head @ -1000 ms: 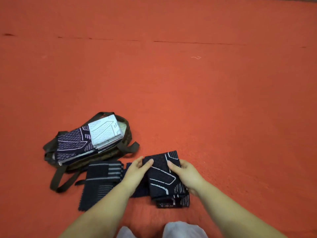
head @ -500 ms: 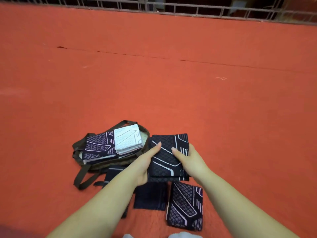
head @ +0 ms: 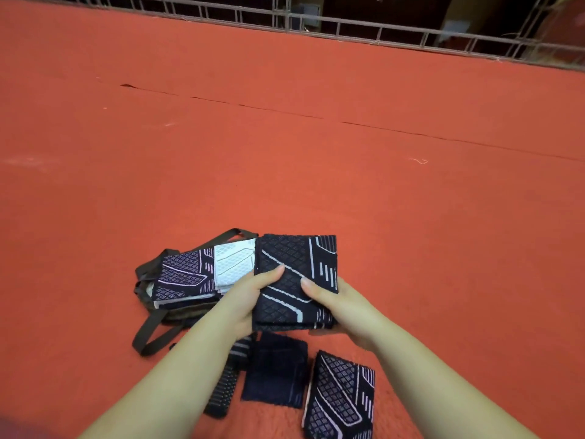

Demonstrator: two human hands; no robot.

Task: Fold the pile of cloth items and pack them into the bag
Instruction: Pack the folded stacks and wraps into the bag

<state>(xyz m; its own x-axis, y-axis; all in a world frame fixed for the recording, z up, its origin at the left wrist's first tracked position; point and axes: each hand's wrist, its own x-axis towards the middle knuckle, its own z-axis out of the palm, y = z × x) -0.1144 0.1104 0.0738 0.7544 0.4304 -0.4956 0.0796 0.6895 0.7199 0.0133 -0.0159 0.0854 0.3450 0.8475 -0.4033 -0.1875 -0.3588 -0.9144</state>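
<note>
Beside bag (head: 177, 315): both hands grip folded cloth (head: 296, 280); 3 cloths below.

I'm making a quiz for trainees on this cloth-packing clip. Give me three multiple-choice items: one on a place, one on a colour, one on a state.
1. Where is the olive-green strap bag?
A. left of the held cloth
B. right of it
C. behind the railing

2. What colour is the floor carpet?
A. blue
B. orange-red
C. grey

3. How is the dark folded patterned cloth held?
A. left hand only
B. both hands, with the right hand too
C. lying untouched

Answers:
1 A, the bag lies beside the left hand.
2 B, orange-red fills the view.
3 B, thumbs of both hands press its top in a two-sided grip.
</note>
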